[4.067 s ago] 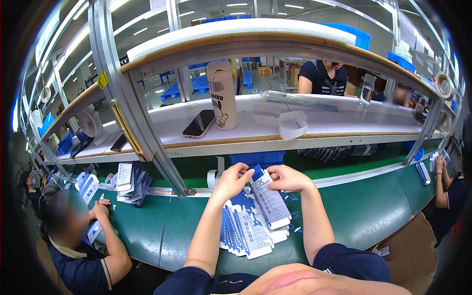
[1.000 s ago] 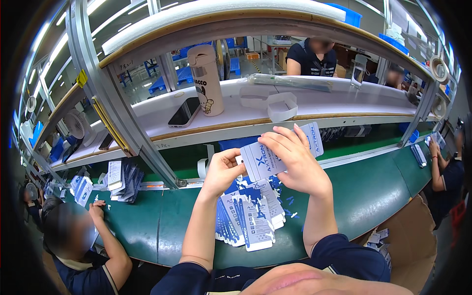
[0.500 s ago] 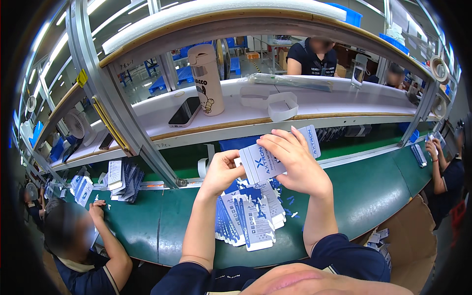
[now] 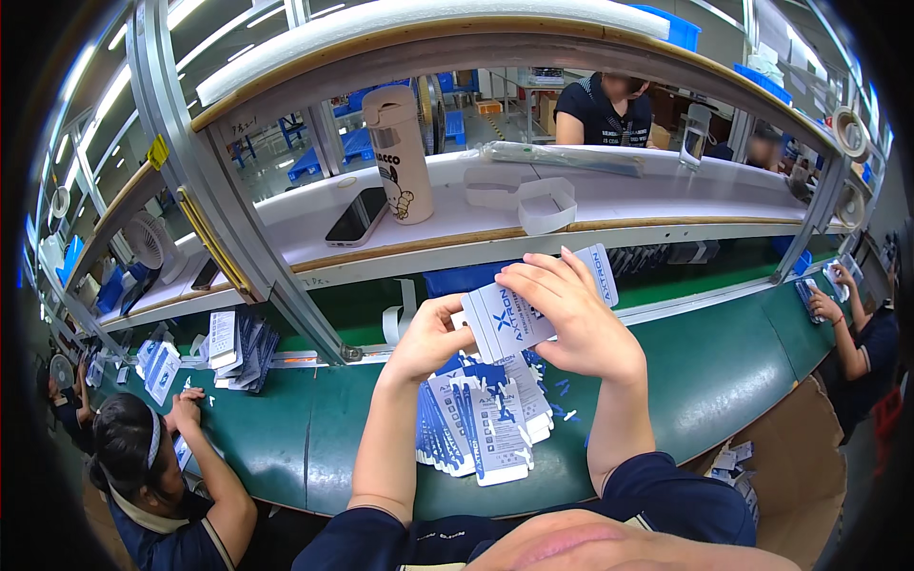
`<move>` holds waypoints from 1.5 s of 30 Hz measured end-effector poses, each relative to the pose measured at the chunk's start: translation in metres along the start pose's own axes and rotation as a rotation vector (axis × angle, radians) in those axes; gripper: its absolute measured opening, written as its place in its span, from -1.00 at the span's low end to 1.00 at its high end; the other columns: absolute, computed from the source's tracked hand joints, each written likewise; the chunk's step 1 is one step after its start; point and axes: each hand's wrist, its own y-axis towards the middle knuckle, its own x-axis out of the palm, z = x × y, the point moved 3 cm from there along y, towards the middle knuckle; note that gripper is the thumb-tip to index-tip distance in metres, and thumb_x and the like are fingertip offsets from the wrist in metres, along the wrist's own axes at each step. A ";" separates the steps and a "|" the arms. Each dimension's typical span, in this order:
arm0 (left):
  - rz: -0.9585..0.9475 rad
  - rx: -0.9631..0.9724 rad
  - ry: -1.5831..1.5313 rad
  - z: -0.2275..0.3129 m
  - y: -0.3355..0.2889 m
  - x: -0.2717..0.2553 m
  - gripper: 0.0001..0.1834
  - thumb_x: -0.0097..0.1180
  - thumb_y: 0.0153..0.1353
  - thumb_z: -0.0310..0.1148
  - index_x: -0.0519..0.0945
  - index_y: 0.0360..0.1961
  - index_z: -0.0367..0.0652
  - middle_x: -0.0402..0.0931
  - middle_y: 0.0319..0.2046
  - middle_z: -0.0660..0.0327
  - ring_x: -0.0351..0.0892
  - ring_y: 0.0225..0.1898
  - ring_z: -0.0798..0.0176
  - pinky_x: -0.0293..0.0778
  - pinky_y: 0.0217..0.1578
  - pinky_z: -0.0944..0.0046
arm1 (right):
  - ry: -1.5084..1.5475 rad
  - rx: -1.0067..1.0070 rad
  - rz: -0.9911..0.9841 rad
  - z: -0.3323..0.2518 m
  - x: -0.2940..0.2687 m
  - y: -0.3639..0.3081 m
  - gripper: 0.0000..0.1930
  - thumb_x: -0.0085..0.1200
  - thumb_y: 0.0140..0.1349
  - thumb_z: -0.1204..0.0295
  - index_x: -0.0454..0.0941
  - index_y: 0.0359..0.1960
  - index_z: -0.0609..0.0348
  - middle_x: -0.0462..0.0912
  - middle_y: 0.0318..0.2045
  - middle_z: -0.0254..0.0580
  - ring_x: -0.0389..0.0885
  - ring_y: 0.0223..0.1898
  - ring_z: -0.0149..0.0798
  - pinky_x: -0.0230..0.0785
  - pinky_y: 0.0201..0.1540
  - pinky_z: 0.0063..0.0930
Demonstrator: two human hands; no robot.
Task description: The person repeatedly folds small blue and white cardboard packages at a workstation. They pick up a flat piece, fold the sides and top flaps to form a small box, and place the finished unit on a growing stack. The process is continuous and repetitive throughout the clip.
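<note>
The left hand [image 4: 430, 335] pinches the left edge of a flat white-and-blue carton blank [image 4: 519, 319], raised above the green belt [image 4: 724, 371]; the right hand [image 4: 571, 319] grasps it from 3 o'clock, fingers spread over its face. It looks light, thin and bendable, likely to crease, so it is best taken by opposite edges. One blank is in hand; at 6 o'clock lies a fanned stack of blanks [image 4: 476, 428], too overlapped to count. One tall cream tumbler [image 4: 400, 157] and one phone [image 4: 355, 217] sit at 11 o'clock.
</note>
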 end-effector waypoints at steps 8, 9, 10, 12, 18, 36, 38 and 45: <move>0.046 0.033 0.015 -0.003 0.001 -0.001 -0.70 0.17 0.16 -0.50 0.61 -0.06 -0.33 0.62 -0.41 0.26 0.58 -0.41 0.47 0.50 -0.36 0.43 | -0.018 0.017 0.001 0.001 0.000 -0.001 -0.22 0.27 -0.23 0.62 0.36 0.19 0.07 0.45 0.16 -0.17 0.27 0.30 -0.03 -0.11 0.41 0.08; 0.040 0.027 0.017 -0.003 0.002 -0.002 -0.71 0.17 0.16 -0.51 0.61 -0.06 -0.33 0.63 -0.40 0.25 0.59 -0.39 0.46 0.51 -0.34 0.43 | -0.028 0.021 -0.001 0.002 0.000 -0.001 -0.22 0.28 -0.23 0.61 0.36 0.19 0.07 0.45 0.16 -0.17 0.28 0.30 -0.03 -0.11 0.41 0.08; 0.034 0.021 0.018 -0.004 0.002 -0.002 -0.71 0.17 0.16 -0.52 0.61 -0.07 -0.34 0.63 -0.39 0.24 0.60 -0.37 0.44 0.52 -0.31 0.42 | -0.037 0.025 -0.002 0.002 0.000 -0.002 -0.22 0.28 -0.23 0.61 0.36 0.19 0.07 0.45 0.16 -0.17 0.28 0.30 -0.03 -0.11 0.41 0.08; 0.038 0.028 -0.002 -0.004 0.003 -0.002 -0.72 0.18 0.16 -0.54 0.61 -0.08 -0.35 0.64 -0.36 0.22 0.62 -0.34 0.43 0.54 -0.27 0.41 | -0.046 0.034 0.006 0.003 0.001 -0.002 -0.22 0.27 -0.23 0.62 0.36 0.19 0.08 0.44 0.16 -0.18 0.28 0.29 -0.03 -0.11 0.41 0.07; 0.097 0.064 0.032 -0.010 0.007 -0.006 -0.75 0.19 0.16 -0.57 0.60 -0.11 -0.39 0.65 -0.30 0.18 0.63 -0.30 0.40 0.55 -0.20 0.39 | -0.055 0.057 0.026 0.007 0.002 -0.002 -0.23 0.24 -0.24 0.65 0.36 0.18 0.11 0.43 0.16 -0.18 0.27 0.30 -0.04 -0.12 0.42 0.04; 0.173 0.229 0.001 -0.004 0.002 0.000 -0.72 0.04 0.35 -0.44 0.52 0.02 -0.38 0.62 -0.23 0.18 0.58 -0.17 0.41 0.49 -0.11 0.40 | -0.029 0.029 0.061 0.004 0.001 0.002 -0.21 0.14 -0.23 0.66 0.33 0.23 0.16 0.40 0.21 -0.12 0.25 0.31 0.02 -0.09 0.41 0.06; 0.218 0.321 -0.080 0.000 0.000 0.002 -0.68 0.00 0.37 -0.44 0.48 0.09 -0.37 0.58 -0.14 0.18 0.55 -0.10 0.40 0.46 -0.05 0.38 | -0.038 0.027 0.058 0.004 -0.001 0.003 -0.18 0.21 -0.19 0.59 0.28 0.27 0.18 0.37 0.24 -0.07 0.24 0.32 0.06 -0.05 0.40 0.07; 0.253 0.740 0.110 0.013 -0.005 0.017 -0.34 0.19 0.22 -0.41 0.25 0.32 -0.29 0.47 0.08 0.06 0.52 0.05 0.15 0.39 0.12 0.19 | 0.446 -0.059 0.097 0.003 0.001 0.001 -0.06 0.40 -0.08 0.38 0.14 0.36 0.32 0.32 0.27 0.17 0.28 0.32 0.06 0.11 0.32 -0.24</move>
